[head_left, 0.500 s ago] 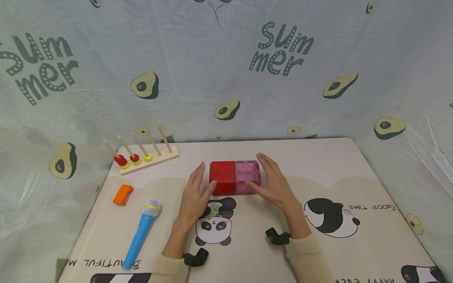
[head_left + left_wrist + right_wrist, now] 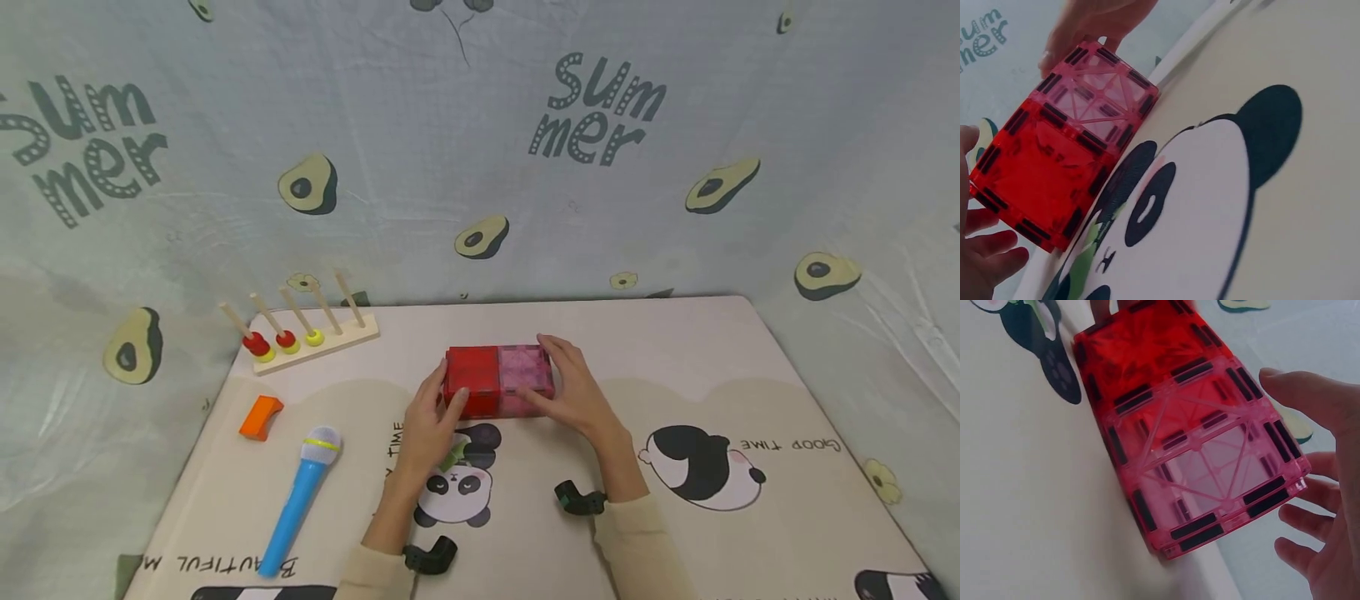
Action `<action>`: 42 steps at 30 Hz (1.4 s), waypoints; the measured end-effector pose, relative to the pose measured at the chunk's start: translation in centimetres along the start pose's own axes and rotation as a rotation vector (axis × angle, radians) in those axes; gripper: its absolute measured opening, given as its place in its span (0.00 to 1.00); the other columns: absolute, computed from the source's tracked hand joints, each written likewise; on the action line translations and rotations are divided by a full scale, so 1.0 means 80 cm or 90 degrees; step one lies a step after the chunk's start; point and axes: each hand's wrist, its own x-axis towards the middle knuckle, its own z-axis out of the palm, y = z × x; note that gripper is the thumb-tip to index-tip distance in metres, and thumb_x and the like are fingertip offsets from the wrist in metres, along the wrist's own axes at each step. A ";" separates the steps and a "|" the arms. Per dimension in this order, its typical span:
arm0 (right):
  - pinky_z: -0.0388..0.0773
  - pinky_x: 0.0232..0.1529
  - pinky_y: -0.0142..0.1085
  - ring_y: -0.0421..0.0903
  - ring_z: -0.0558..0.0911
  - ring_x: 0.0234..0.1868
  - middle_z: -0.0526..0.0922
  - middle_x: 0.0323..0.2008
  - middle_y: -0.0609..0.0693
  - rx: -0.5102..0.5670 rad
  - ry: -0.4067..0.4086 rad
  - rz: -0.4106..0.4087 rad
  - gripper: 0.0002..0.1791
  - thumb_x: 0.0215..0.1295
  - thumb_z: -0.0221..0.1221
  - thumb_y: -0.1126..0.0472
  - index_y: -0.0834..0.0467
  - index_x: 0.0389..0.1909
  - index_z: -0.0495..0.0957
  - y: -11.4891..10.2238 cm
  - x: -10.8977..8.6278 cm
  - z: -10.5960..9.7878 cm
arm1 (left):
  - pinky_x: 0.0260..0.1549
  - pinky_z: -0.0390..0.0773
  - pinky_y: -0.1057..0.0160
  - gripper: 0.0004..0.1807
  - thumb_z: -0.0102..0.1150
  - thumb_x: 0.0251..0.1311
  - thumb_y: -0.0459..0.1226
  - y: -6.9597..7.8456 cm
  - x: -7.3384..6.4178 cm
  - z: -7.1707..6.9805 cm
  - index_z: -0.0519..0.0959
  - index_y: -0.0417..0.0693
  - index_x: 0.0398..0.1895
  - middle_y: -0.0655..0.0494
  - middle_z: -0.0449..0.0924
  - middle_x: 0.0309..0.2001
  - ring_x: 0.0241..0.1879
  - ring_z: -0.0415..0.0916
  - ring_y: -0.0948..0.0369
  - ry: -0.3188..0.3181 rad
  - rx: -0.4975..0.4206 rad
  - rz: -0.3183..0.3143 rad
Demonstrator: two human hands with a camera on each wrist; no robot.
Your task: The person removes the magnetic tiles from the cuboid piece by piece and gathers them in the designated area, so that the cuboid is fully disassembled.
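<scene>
Two joined blocks of magnetic tiles, a red one [image 2: 472,379] and a translucent pink one [image 2: 526,382], stand side by side on the table in the head view. My left hand [image 2: 432,425] is at the red block's left side, thumb in front of it. In the left wrist view its fingertips [image 2: 1013,259] lie loosely bent beside the red tiles. My right hand [image 2: 577,392] flanks the pink block, thumb at its front. The right wrist view shows its thumb close to the block's edge and the other fingers [image 2: 1300,515] spread alongside.
To the left lie a blue toy microphone [image 2: 296,508] and an orange block [image 2: 260,417]. A wooden peg stand [image 2: 322,343] with red and yellow beads is at the back left. The tabletop [image 2: 675,350] carries panda and dog prints; a patterned sheet [image 2: 405,150] hangs behind it.
My left hand has moved right and up to the red block's side. The right hand has shifted slightly left, closer around the pink block. The blocks stay almost where they were.
</scene>
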 end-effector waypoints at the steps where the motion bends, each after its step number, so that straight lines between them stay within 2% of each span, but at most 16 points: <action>1: 0.66 0.72 0.59 0.54 0.61 0.76 0.63 0.74 0.54 0.003 -0.002 0.004 0.51 0.55 0.67 0.39 0.54 0.77 0.59 0.001 0.000 0.001 | 0.60 0.78 0.49 0.36 0.54 0.71 0.52 0.000 0.000 0.001 0.59 0.53 0.78 0.51 0.66 0.74 0.72 0.68 0.49 0.000 0.001 0.000; 13: 0.65 0.72 0.60 0.56 0.61 0.76 0.63 0.75 0.55 0.046 -0.015 0.042 0.52 0.54 0.69 0.40 0.55 0.76 0.58 0.009 0.000 0.006 | 0.59 0.78 0.54 0.35 0.57 0.70 0.50 -0.005 -0.001 0.000 0.62 0.56 0.77 0.54 0.68 0.74 0.71 0.70 0.51 0.015 -0.005 0.020; 20: 0.68 0.72 0.56 0.56 0.66 0.73 0.65 0.73 0.55 0.129 -0.017 0.037 0.51 0.53 0.73 0.47 0.55 0.75 0.59 0.016 0.002 0.009 | 0.59 0.78 0.54 0.35 0.57 0.70 0.49 -0.008 -0.002 0.001 0.61 0.53 0.77 0.53 0.69 0.73 0.69 0.72 0.51 0.018 -0.019 0.015; 28: 0.70 0.70 0.56 0.57 0.67 0.72 0.67 0.70 0.55 0.206 -0.017 0.042 0.50 0.53 0.74 0.52 0.56 0.74 0.60 0.023 0.003 0.013 | 0.58 0.78 0.54 0.37 0.57 0.70 0.50 -0.008 -0.002 0.002 0.61 0.48 0.77 0.51 0.68 0.73 0.69 0.72 0.49 0.019 -0.019 0.001; 34: 0.72 0.68 0.58 0.58 0.67 0.72 0.64 0.70 0.56 0.235 -0.020 0.057 0.49 0.53 0.74 0.52 0.56 0.74 0.61 0.021 0.004 0.011 | 0.57 0.79 0.54 0.37 0.57 0.70 0.52 -0.008 -0.002 0.001 0.61 0.46 0.77 0.50 0.68 0.73 0.68 0.73 0.48 0.018 -0.005 -0.010; 42: 0.71 0.69 0.58 0.58 0.65 0.72 0.61 0.70 0.56 0.252 -0.019 0.067 0.47 0.53 0.74 0.54 0.56 0.73 0.63 0.020 0.002 0.007 | 0.58 0.79 0.54 0.37 0.56 0.70 0.50 -0.008 -0.003 0.001 0.61 0.46 0.77 0.50 0.69 0.72 0.68 0.73 0.49 0.021 0.000 0.013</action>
